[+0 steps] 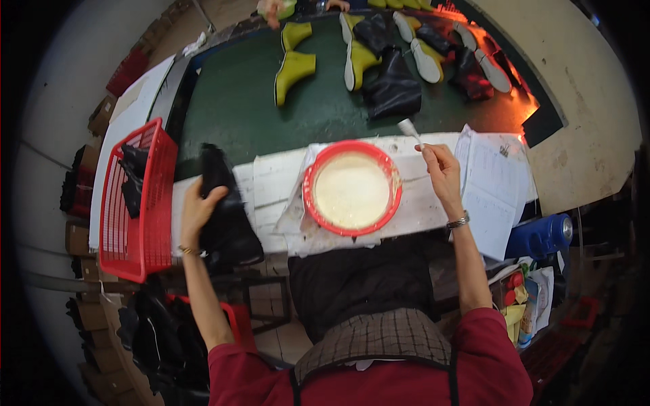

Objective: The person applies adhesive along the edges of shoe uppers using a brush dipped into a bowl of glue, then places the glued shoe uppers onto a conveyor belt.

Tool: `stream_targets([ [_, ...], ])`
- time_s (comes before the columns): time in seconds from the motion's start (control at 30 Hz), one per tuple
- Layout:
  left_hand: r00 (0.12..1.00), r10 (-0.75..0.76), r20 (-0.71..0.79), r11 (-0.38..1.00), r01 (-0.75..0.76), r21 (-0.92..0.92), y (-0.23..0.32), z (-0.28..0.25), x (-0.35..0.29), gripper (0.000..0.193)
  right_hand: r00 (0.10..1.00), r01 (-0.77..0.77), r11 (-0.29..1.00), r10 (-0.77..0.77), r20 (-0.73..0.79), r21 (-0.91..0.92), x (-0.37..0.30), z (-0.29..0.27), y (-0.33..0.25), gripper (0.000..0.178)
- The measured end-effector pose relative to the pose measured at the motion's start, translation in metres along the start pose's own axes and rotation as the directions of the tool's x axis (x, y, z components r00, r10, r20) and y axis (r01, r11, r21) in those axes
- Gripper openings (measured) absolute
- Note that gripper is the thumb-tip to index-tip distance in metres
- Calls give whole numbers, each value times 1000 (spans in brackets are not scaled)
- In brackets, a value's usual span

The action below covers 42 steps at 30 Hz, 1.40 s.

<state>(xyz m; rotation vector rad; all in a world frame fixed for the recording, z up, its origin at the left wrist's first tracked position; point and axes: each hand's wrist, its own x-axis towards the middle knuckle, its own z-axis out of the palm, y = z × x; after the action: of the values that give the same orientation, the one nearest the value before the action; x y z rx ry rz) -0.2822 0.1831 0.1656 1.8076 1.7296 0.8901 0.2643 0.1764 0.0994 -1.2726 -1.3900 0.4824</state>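
My left hand [196, 210] grips a black leather boot upper [233, 230] at its side, thumb across the leather, over the front of the white bench [271, 179]. In my right hand [441, 172] is a small white-headed brush [408, 127], pinched between the fingers with its bristles pointing up and left. A red plastic bowl [308, 193] of cream-coloured liquid [352, 189] stands between my hands. The brush is apart from the bowl, off to its right.
A red basket [157, 196] holding black uppers stands at left. Across the green belt [237, 101] lie yellow boot-shaped lasts [296, 73], pale soles and black uppers [393, 88]. Orange light glows at far right. An open notebook [491, 183] lies right of my right hand. Another person's hand [272, 12] shows beyond.
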Motion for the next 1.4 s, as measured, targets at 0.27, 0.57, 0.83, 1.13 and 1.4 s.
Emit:
stream_targets([
  [0.27,990,-49,-133,906,100,410,10,92,-28,129,895,317,799,-74,439,-511,-15,8,-99,9],
  [0.57,997,-46,-59,990,37,-138,20,34,-25,54,904,322,807,-106,414,-495,-23,-2,-111,12],
  [0.83,915,-231,329,877,343,-336,134,28,-54,35,910,89,909,92,404,-408,-31,-15,-91,17],
  [1.13,702,-86,707,724,531,-439,163,68,-64,42,768,449,894,-382,513,-7,3,19,-140,22],
  [1.4,855,-157,494,706,447,-549,182,54,-63,30,840,436,899,-417,348,25,-4,34,-124,19],
])
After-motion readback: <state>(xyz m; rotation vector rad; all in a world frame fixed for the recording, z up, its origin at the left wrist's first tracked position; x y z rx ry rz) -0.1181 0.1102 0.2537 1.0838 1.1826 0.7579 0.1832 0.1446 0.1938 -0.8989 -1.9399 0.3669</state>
